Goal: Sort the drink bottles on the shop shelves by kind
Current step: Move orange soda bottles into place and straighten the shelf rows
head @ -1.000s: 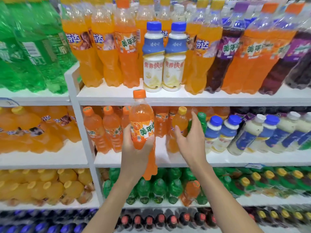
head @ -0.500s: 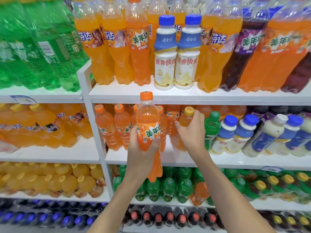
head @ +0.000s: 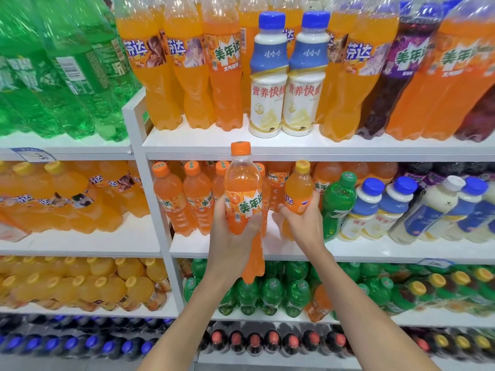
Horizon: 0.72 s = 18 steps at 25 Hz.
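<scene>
White shop shelves. Nearest: left grip (head: 230, 239) clenched round orange-capped bottle (head: 242, 183), long axis upright, held just in front of middle shelf (head: 192, 247). Right grip (head: 305, 226) wraps yellow-capped bottle (head: 298, 188) at that shelf, just right and farther in. Likely slot: behind the held bottle, right of orange-capped row (head: 197, 199); left grip is nearer. Count: two bottles gripped, three orange caps in front row, one green bottle (head: 338, 204) further right, two milk bottles (head: 267, 103) on top shelf.

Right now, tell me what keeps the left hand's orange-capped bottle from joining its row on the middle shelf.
The yellow-capped bottle, gripped by the right hand, stands at the right end of the orange-capped row, beside the green bottle, filling that slot. Nothing else visible blocks the held orange-capped bottle.
</scene>
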Motion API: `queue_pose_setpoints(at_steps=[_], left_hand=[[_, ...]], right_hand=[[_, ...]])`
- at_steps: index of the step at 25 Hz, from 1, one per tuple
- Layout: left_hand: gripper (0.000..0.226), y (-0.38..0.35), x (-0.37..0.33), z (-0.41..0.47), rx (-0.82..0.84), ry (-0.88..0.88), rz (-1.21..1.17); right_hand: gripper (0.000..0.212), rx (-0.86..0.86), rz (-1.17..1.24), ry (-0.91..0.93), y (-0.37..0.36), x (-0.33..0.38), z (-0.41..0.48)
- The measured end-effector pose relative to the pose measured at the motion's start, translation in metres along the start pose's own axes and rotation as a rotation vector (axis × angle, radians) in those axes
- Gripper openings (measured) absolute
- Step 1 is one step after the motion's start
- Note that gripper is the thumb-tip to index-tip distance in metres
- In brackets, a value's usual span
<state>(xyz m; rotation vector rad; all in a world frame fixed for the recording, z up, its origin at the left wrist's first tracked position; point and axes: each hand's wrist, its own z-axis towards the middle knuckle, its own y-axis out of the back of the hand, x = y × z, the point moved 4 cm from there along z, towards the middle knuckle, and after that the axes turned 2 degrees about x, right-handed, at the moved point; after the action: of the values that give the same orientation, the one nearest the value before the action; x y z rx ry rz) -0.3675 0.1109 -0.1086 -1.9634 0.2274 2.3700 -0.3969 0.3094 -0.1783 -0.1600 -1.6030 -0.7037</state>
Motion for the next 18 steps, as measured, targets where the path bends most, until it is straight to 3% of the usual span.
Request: queue_pose_setpoints(at_steps=[9, 15, 18], left_hand=[[0.035, -0.016, 0.005, -0.003, -0.003, 0.039, -0.014], [0.067, -0.048, 0.026, -0.013, 0.026, 0.111, 0.034], [0.065, -0.066, 0.038, -0.015, 0.037, 0.143, 0.074]], right_hand=[[0.047, 0.071, 0.177, 0.039, 0.039, 0.02, -0.053], [0.049, 0.092, 0.206, 0.065, 0.077, 0.015, -0.088], [0.047, 0.135, 0.204, 0.073, 0.095, 0.01, -0.099]])
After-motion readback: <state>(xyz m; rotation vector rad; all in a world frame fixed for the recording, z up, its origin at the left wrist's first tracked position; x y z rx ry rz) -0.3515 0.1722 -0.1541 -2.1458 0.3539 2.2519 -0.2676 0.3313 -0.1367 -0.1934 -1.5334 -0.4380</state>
